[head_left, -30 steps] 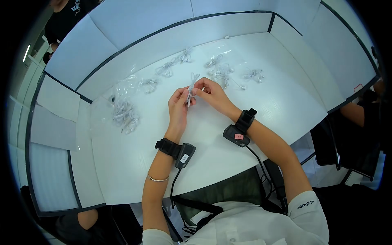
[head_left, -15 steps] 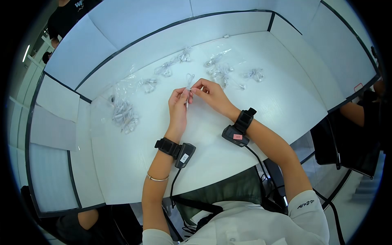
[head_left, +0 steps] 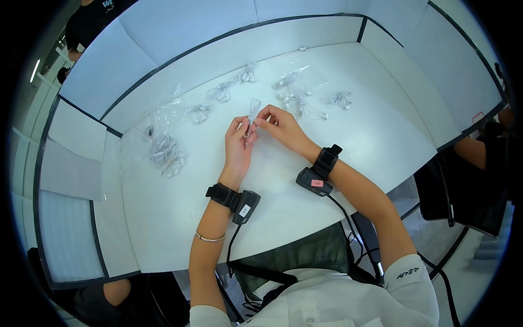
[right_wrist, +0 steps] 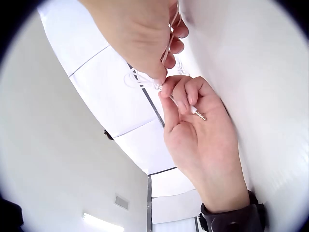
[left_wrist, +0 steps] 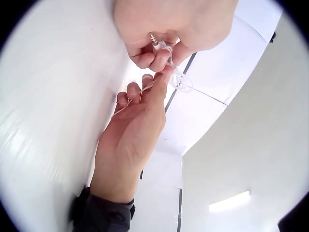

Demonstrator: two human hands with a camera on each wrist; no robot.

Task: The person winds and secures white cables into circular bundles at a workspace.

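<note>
A coiled white cable (head_left: 255,106) is held up between both hands over the table, its loops standing above the fingertips. My left hand (head_left: 237,147) (right_wrist: 205,137) grips the lower part with curled fingers, and a metal-tipped plug (left_wrist: 153,39) (right_wrist: 199,114) sticks out between them. My right hand (head_left: 286,129) (left_wrist: 130,137) pinches the cable at the base of its loops (left_wrist: 181,82) (right_wrist: 135,79) with thumb and index finger. A thin strand runs across the other right fingers. The fingertips of both hands meet around the bundle.
Beyond the hands, several white cable bundles lie on the white table (head_left: 201,229), some on clear plastic (head_left: 313,72). A larger pile (head_left: 165,154) is at the left. Low panels (head_left: 234,43) border the table. A person in black (head_left: 90,24) is at the upper left.
The bundle has turned and tilted between the fingers, and its loops look different. My left fingers have shifted slightly around it. My right hand has moved a little to the left.
</note>
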